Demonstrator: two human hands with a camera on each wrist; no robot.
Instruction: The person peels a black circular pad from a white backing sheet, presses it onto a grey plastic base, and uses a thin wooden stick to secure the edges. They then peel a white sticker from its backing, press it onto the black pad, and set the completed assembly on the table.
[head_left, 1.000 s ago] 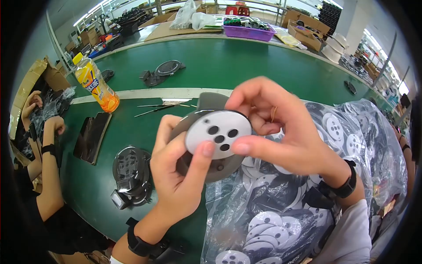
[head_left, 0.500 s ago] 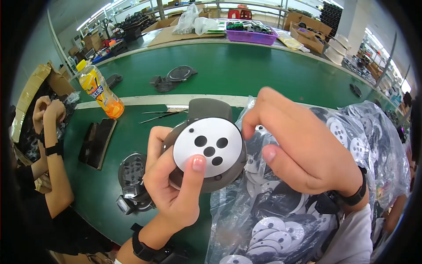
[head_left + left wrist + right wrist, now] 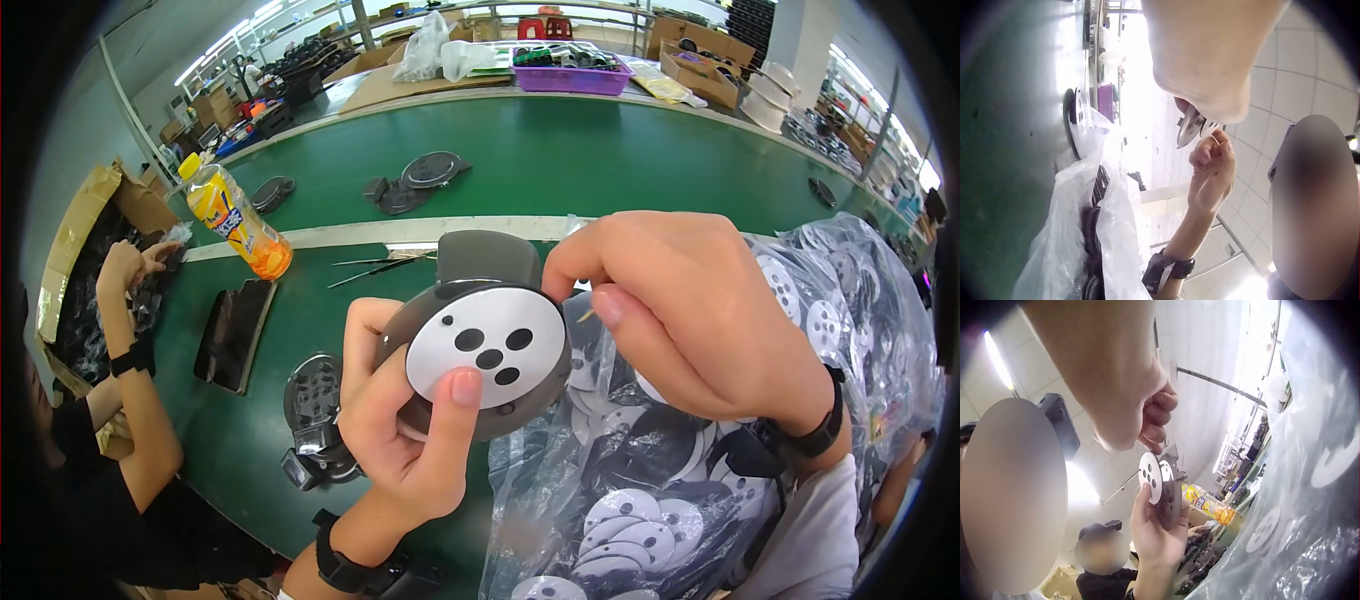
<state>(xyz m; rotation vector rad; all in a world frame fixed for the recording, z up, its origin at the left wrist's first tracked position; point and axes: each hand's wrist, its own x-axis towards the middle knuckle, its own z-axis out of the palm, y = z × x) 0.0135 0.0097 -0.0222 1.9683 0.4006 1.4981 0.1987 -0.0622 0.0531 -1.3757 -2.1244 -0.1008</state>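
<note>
My left hand [image 3: 415, 410] holds a dark grey round plastic housing [image 3: 490, 258], thumb pressed on a white disc [image 3: 540, 365] with several black holes that covers its front. In the right wrist view, the disc [image 3: 1149, 470] stands slightly apart from the housing [image 3: 1169, 509]. My right hand [image 3: 690, 310] is at the upper right rim, its index fingertip right at the edge. Its thumb is bent beside that finger, and I cannot tell whether the curled fingers pinch anything. A similar dark housing [image 3: 315, 395] lies on the green table left of my left hand.
Clear plastic bags [image 3: 640, 450] full of white and dark discs lie at right. Tweezers [image 3: 375, 270], a phone [image 3: 235, 335] and a drink bottle [image 3: 235, 215] are on the table. Another dark part [image 3: 420, 180] sits on the green belt beyond. Another person's arm [image 3: 130, 350] is at left.
My right thumb has left the disc's face, and the right hand has turned knuckles-up at the rim. The left hand keeps holding the housing, now tilted a little differently. The other person's hands moved.
</note>
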